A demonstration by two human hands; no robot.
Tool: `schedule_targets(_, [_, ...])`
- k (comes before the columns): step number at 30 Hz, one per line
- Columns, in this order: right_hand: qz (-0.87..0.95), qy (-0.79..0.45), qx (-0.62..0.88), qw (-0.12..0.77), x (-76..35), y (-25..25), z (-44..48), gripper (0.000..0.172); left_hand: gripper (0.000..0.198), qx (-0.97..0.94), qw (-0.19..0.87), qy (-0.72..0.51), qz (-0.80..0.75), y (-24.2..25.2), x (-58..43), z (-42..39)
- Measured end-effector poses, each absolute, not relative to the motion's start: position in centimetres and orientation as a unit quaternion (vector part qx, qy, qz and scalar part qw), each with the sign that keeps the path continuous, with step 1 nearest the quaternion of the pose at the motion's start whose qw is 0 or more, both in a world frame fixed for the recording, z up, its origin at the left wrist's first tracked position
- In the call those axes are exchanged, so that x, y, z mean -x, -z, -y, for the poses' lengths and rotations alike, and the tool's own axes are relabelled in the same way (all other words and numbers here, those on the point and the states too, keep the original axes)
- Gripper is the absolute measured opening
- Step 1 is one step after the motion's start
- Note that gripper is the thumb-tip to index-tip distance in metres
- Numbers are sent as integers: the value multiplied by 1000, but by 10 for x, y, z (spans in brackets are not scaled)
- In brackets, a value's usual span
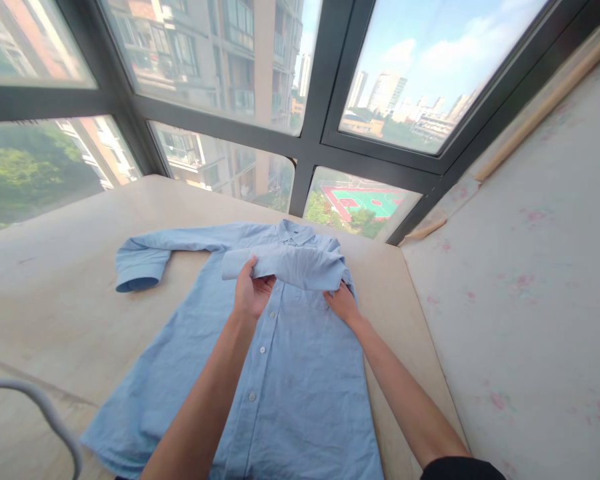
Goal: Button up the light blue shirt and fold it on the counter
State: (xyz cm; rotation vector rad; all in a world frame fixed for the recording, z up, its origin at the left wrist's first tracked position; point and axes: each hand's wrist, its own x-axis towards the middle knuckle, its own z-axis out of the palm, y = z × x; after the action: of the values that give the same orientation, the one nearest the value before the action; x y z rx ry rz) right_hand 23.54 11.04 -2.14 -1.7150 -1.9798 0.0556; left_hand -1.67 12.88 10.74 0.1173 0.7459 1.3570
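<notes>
A light blue button-up shirt point(310, 360) lies front side up on the pale sill, its collar toward the window. One sleeve point(290, 265) is folded across the chest, below the collar. Near its cuff end, my left hand point(253, 290) grips this sleeve, thumb on top and fingers underneath. At the sleeve's other end, by the shirt's right edge, my right hand point(343, 303) is closed on the fabric, its fingertips partly hidden in the folds. The other sleeve point(143, 260) stretches out to the left and bends toward me at its cuff.
Dark window frames point(310, 157) rise behind the wide pale sill point(70, 293). A wall with flowered paper point(520, 320) stands close on the right, its paper edge peeling near the window. At the lower left, a grey curved tube point(45, 403) crosses the view.
</notes>
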Motion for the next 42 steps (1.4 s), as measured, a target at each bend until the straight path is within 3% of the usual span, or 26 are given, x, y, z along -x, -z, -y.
schedule_targets(3, [684, -18, 662, 306, -248, 18, -103, 38, 5, -38, 704, -629, -328, -109, 27, -132])
schedule_targets(9, [549, -88, 699, 450, -256, 11, -93, 38, 10, 45, 690, -610, -388, -76, 40, -124])
schedule_targets(12, [516, -100, 710, 469, -252, 3, -98, 36, 11, 41, 722, -559, -407, -63, 34, -112])
schedule_targets(18, [521, 7, 707, 479, -239, -16, -100, 30, 8, -25, 777, -471, -416, -58, 16, -81])
schedule_targets(22, [602, 50, 671, 430, -226, -25, -96, 35, 8, -86, 744, -496, -439, -53, 8, -72])
schedule_targets(28, [663, 58, 700, 258, -220, -7, -101, 58, 14, -326, 651, -511, -457, -63, -20, -71])
schedule_targets(34, [685, 79, 693, 210, -234, 1, -104, 75, 33, -249, 738, -552, -298, -117, -33, -66])
schedule_targets(39, [682, 132, 682, 230, -252, -7, -104, 73, 27, -51, 735, -594, -323, -113, -9, -69])
schedule_targets(42, [673, 120, 688, 245, -262, -4, -107, 56, 21, -78, 759, -503, -406, -88, 4, -63])
